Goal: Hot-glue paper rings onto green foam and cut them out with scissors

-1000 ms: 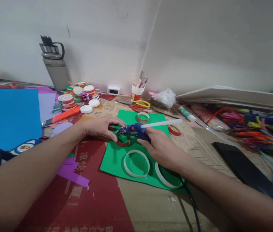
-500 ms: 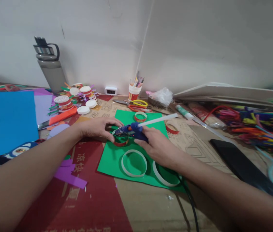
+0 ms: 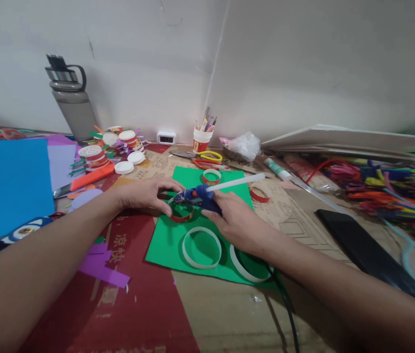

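My right hand (image 3: 234, 218) is wrapped round a blue hot glue gun (image 3: 202, 197), a long white glue stick (image 3: 236, 182) jutting from its back. Its nozzle points down at the left rim of a red paper ring (image 3: 183, 218). Thumb and fingers of my left hand (image 3: 148, 193) grip that ring at its left side, against a green sheet (image 3: 166, 247). Two larger white rings (image 3: 184, 250) lie nearer me on the sheet; the right one is partly hidden by my right hand and wrist. Another red ring (image 3: 211, 182) stands at the sheet's far edge.
A red ring (image 3: 259, 198) lies right of the sheet. Scissors (image 3: 209, 156), a pen cup (image 3: 202, 142) and a water bottle (image 3: 73, 108) stand or lie behind. At left are an orange utility knife (image 3: 91, 177) and blue sheet (image 3: 9, 186); at right, a black phone (image 3: 369, 252). The gun's cord (image 3: 288, 306) trails toward me.
The whole view has shifted slightly. Both hands, the glue gun and the red ring keep nearly the same places relative to each other.
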Motion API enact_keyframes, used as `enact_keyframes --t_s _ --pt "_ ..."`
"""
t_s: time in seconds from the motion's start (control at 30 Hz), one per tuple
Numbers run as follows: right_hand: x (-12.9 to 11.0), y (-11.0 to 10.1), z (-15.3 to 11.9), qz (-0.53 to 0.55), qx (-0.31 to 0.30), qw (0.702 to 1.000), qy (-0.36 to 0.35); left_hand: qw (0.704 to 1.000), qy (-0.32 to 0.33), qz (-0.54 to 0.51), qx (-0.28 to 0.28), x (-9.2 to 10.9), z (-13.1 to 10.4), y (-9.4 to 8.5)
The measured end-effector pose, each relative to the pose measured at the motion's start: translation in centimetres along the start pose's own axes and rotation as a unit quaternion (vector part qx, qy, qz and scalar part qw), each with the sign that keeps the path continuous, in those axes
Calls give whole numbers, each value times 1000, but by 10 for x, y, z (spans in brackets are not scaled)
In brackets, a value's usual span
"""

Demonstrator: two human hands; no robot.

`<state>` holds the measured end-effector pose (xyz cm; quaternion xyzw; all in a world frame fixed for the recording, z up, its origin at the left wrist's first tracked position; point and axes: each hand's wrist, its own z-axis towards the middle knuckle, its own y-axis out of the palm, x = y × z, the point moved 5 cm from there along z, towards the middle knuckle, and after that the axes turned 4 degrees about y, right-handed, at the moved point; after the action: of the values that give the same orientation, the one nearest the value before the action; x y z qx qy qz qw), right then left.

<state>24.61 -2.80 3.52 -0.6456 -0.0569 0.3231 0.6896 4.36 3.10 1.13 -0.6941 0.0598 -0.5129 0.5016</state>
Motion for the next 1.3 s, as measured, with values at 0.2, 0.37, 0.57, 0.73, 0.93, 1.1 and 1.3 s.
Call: enact_keyframes --t_s 0.2,0.37,0.57,0.73,0.93,1.1,1.3 --pt "-2 -1 1 45 6 999 -18 1000 6 -9 -3 -1 0 1" --pt "-1 -2 3 77 -3 997 -5 1000 3 -9 3 -1 0 1" --pt "3 2 3 38 3 999 4 1000 -7 -5 -5 -2 0 1" --pt "1 1 1 2 12 1000 -5 1000 1 -4 -2 -2 -1 0" --pt "-6 -6 -4 -50 16 999 3 1000 18 -17 -4 1 0 1" --pt "-7 -9 -9 -68 23 997 8 999 29 -23 -5 2 1 1" --pt "-4 -8 -10 -67 22 997 14 1000 10 -17 3 2 0 1"
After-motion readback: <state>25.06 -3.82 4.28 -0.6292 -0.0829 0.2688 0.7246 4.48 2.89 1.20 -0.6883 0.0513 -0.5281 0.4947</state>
